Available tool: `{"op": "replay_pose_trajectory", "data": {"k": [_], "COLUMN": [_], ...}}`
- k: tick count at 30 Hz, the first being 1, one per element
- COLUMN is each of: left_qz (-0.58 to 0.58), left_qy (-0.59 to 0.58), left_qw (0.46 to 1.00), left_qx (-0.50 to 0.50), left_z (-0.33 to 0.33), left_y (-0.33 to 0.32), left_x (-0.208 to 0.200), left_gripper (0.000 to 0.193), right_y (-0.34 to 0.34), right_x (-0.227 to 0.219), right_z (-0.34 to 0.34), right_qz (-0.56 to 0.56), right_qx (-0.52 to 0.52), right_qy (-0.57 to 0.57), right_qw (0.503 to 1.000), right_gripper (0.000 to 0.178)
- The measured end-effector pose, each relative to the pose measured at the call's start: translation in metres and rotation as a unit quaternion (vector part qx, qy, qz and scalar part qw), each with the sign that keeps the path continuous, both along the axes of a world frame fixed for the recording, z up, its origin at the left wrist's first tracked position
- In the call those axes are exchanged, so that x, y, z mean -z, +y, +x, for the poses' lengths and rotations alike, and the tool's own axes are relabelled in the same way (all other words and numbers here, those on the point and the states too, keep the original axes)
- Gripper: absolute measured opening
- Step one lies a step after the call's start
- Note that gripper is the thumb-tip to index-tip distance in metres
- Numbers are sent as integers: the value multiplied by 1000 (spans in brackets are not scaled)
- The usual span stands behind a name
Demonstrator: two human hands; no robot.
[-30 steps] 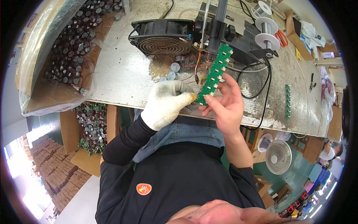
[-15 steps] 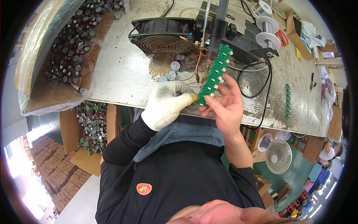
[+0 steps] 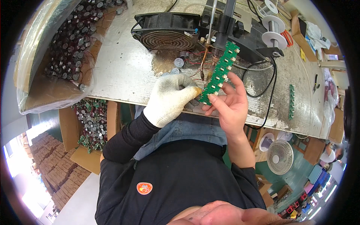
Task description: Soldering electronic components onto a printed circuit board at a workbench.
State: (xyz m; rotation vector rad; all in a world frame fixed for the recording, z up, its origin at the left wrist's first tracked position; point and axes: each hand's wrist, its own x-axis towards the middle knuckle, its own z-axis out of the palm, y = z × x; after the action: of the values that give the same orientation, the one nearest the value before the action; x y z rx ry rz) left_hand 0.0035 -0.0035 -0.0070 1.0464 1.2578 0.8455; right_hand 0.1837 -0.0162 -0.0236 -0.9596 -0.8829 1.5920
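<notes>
A long green circuit board [image 3: 220,73] with a row of small white connectors slants up and away at the bench's near edge. My bare right hand [image 3: 233,107] grips its near end between thumb and fingers. My left hand [image 3: 168,99], in a white glove, is closed in a pinch beside that same end; whatever lies between its fingertips is hidden. Small round metal motors [image 3: 179,62] with thin red wires lie just beyond the glove. Behind the board stands a soldering iron [image 3: 215,56] on an upright holder, with a thin copper-coloured tube [image 3: 204,62] next to it.
A black fan [image 3: 167,32] sits behind the motors. Solder spools [image 3: 273,25] and a black cable [image 3: 273,88] are to the right, with another board [image 3: 291,102] and pliers [image 3: 315,83] farther right. Plastic-lined and open cardboard boxes [image 3: 69,129] of motors stand left.
The bench things have shifted slightly right in the picture. My gloved hand now covers more of the nearest motors. My right hand keeps its hold on the circuit board.
</notes>
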Motion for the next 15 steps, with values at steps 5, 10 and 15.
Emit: {"op": "replay_pose_trajectory", "data": {"k": [5, 10, 15], "left_qz": [-7, 15, 17], "left_qy": [13, 27, 21], "left_qw": [1000, 1000, 1000], "left_qx": [1, 4, -12], "left_z": [0, 1, 3], "left_y": [0, -2, -3], "left_x": [0, -3, 0], "left_gripper": [22, 22, 22], "right_y": [0, 0, -1], "right_x": [-1, -4, -2], "right_z": [0, 1, -1], "right_qz": [1, 4, 8], "right_qx": [3, 3, 7], "right_qy": [3, 4, -9], "right_qw": [1000, 1000, 1000], "right_gripper": [64, 64, 63]}}
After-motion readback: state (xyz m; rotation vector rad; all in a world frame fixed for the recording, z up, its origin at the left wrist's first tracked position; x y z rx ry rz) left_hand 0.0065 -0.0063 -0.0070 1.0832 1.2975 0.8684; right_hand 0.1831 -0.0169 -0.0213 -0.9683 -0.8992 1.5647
